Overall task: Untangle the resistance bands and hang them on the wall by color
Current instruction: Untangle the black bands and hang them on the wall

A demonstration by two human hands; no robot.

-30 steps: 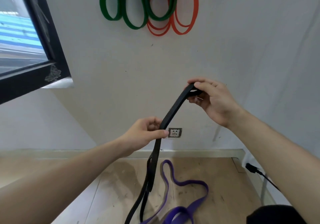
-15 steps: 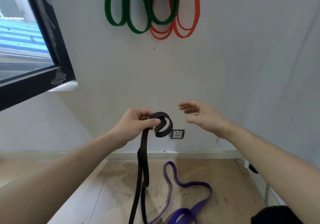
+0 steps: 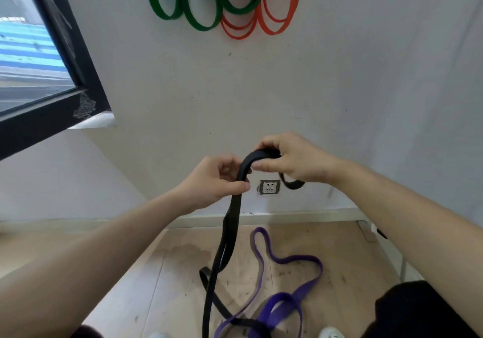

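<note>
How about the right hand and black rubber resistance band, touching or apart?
Touching. The head view shows the right hand gripping the black rubber resistance band at its bend.

black band [image 3: 229, 233] hanging, purple band [image 3: 300, 259] crossing below

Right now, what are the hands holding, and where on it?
The black band, at its raised upper end. The left hand pinches the strands just under the bend, and the right hand grips the top of the bend.
</note>
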